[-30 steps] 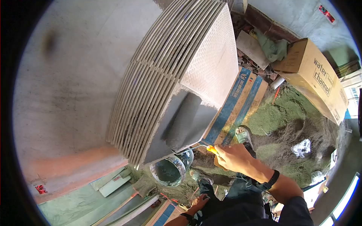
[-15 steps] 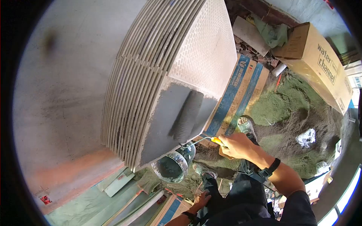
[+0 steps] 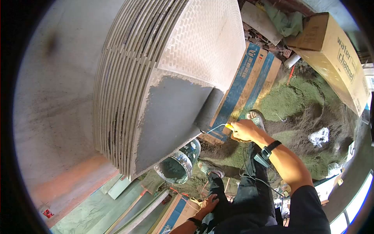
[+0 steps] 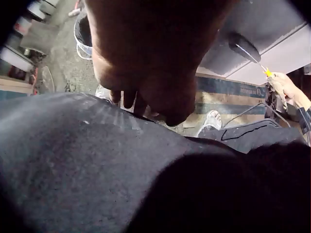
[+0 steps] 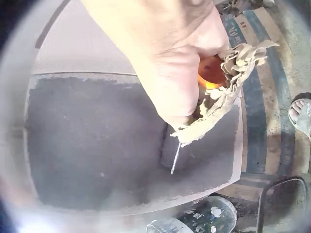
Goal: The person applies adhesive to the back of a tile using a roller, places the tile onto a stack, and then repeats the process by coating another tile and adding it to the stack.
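My right hand (image 3: 246,130) grips the yellow handle (image 3: 229,126) of a roller; crumpled brown material wraps the handle in the right wrist view. The dark roller sleeve (image 3: 209,109) lies on the grey-coated part (image 3: 171,107) of the front tile, near its right edge. That tile fronts a leaning stack of tiles (image 3: 121,85); its upper part (image 3: 206,43) shows a pale textured surface. My left hand (image 3: 209,204) rests on my thigh with nothing seen in it; in the left wrist view its fingers (image 4: 129,99) hang over the dark trouser leg.
Two buckets stand below the tile, the nearer one (image 3: 173,170) holding grey material. A blue-striped carton (image 3: 243,84) lies right of the stack, a large cardboard box (image 3: 331,58) at the upper right. Sand (image 3: 290,97) covers the floor; boards (image 3: 146,214) lie at lower left.
The roller and my right hand have moved right across the coated face, to its right edge. The head view has shifted, so the stack appears further left. My left hand stays on the thigh.
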### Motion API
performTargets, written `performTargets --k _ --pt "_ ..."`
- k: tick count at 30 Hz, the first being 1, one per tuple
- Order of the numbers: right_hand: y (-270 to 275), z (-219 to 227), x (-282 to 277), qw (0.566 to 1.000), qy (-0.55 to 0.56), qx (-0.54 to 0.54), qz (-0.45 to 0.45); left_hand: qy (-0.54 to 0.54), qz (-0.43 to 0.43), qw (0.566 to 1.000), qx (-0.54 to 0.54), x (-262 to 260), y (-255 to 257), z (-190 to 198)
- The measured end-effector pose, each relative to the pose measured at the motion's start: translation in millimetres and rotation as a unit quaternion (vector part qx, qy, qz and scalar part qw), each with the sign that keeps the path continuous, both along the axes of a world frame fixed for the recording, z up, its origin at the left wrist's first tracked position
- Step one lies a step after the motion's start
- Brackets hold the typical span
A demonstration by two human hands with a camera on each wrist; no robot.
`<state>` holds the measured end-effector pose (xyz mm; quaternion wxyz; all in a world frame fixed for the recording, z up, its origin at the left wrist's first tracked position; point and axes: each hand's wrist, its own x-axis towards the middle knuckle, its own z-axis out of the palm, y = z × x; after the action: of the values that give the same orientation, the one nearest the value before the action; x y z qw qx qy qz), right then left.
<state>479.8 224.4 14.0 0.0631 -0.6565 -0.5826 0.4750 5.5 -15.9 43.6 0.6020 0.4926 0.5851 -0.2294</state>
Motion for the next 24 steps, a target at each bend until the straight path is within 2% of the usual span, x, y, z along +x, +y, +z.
performTargets --k 3,5,8,9,10,11,12,13,17,21,22,23,24 --pt "-1.9 -13.7 -5.0 1.0 -0.006 0.007 0.013 -0.002 -0.012 1.0 0.006 -4.8 1.5 -0.6" --pt "-0.5 7.6 -7.2 0.999 -0.012 -0.012 0.03 0.001 -0.033 0.999 0.02 -5.4 0.8 0.4" --pt "-10.0 33.4 -13.4 0.999 0.028 0.038 -0.015 0.008 -0.008 1.0 -0.005 -11.6 -5.4 -8.4" --pt "-9.9 45.5 -17.9 1.0 -0.007 -0.001 0.023 0.004 -0.009 1.0 -0.006 -14.2 -6.3 -11.4" --pt "-10.8 55.8 -23.0 1.0 0.011 -0.003 0.016 0.002 -0.005 1.0 -0.007 -17.5 -7.0 -11.8" --pt "-14.3 62.9 -27.3 1.0 0.029 -0.006 0.009 0.0 -0.001 1.0 -0.009 -20.8 -7.4 -12.7" --pt "-22.5 60.7 -33.8 0.998 0.015 0.056 -0.002 0.005 0.003 1.0 -0.011 -24.6 -6.5 -13.7" --pt "-21.2 58.7 -37.6 0.999 0.031 0.038 -0.01 0.0 0.002 1.0 -0.014 -26.1 -3.4 -15.0" --pt "-22.3 14.1 -52.4 0.999 0.009 0.038 -0.015 0.007 0.012 1.0 -0.007 -45.7 -2.6 -17.4" --pt "-26.9 -56.6 -68.7 0.998 0.036 0.019 -0.052 0.056 -0.019 0.998 -0.015 -62.5 -7.3 -18.7" --pt "-23.7 -69.8 -71.8 1.0 -0.014 0.007 -0.01 0.05 -0.024 0.998 0.001 -69.7 -15.4 -22.6" --pt "-20.8 -75.0 -69.5 0.994 0.055 -0.073 -0.065 0.042 -0.029 0.999 0.017 -75.8 -24.2 -27.7" --pt "-20.4 -94.2 -75.6 0.998 0.004 -0.045 -0.035 0.045 -0.024 0.999 0.013 -81.1 -34.2 -33.4"
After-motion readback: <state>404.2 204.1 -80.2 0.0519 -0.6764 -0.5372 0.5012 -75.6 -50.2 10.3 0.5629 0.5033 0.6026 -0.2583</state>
